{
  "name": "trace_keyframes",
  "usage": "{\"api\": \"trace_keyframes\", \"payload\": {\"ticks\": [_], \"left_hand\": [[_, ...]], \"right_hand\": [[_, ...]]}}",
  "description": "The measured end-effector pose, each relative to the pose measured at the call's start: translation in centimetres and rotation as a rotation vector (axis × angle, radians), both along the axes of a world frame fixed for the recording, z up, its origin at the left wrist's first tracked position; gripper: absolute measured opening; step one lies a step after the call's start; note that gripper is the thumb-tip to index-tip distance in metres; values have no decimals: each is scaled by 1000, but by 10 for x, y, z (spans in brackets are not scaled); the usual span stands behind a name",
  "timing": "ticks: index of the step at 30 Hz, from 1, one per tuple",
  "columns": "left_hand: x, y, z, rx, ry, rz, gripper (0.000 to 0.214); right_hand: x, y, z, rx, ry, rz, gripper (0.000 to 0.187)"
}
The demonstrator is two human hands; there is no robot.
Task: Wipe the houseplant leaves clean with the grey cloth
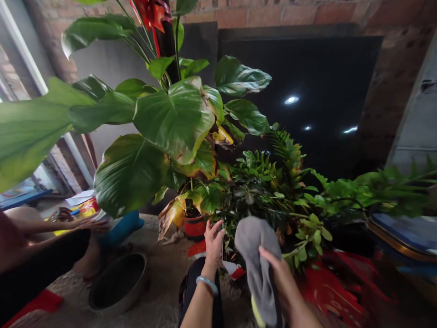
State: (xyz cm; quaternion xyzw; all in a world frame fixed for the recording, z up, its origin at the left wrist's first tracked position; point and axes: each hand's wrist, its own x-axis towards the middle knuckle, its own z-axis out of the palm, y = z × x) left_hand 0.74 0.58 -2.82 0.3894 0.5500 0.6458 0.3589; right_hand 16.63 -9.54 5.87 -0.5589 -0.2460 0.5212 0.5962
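Note:
A limp grey cloth [252, 246] with a yellow edge at its lower end hangs from my right hand [282, 273], the thumb lying across its front. My left hand [214, 241] is raised with its fingers apart and holds nothing; a pale bangle circles that wrist. Just beyond my left hand, a big-leaved potted plant [174, 118] rises from a red pot [195, 227], some lower leaves browned and yellow. Smaller leafy plants [259, 191] stand behind the cloth, close to both hands. Part of my right hand's grip is hidden by the cloth.
A dark basin [118, 282] sits on the floor at left. Beside it is another person's arm [34, 228] near colourful packets [83, 208]. Red bags [327, 291] and a blue-lidded container [403, 232] stand at right. A dark panel [327, 77] leans on the brick wall.

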Motion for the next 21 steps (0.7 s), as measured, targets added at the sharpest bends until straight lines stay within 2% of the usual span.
{"api": "trace_keyframes", "payload": {"ticks": [2,3,5,9,11,12,14,17,19,21], "left_hand": [[-5,1,1,-38,53,6,33],[-6,1,2,-54,67,5,34],[-8,2,2,-65,70,-19,36],[-5,1,-1,-23,28,-66,49],[-6,1,-3,-43,33,-12,54],[-9,1,-4,-71,46,41,56],[-17,3,-4,-172,85,174,60],[-30,8,-4,-375,133,291,66],[-33,11,-4,-450,146,286,68],[-30,13,-6,-448,126,236,66]], "right_hand": [[-7,-16,-20,-69,6,138,39],[-9,-22,-20,-66,-2,172,41],[-10,-22,0,-14,-37,150,45],[-12,11,65,158,-212,-102,44],[-18,27,73,197,-200,-99,41],[-22,30,68,184,-155,-55,41],[-30,25,43,105,-60,53,40],[-36,1,5,-15,-10,151,33],[-35,-10,2,-26,-13,201,32],[-30,-8,22,41,-71,188,36]]}}
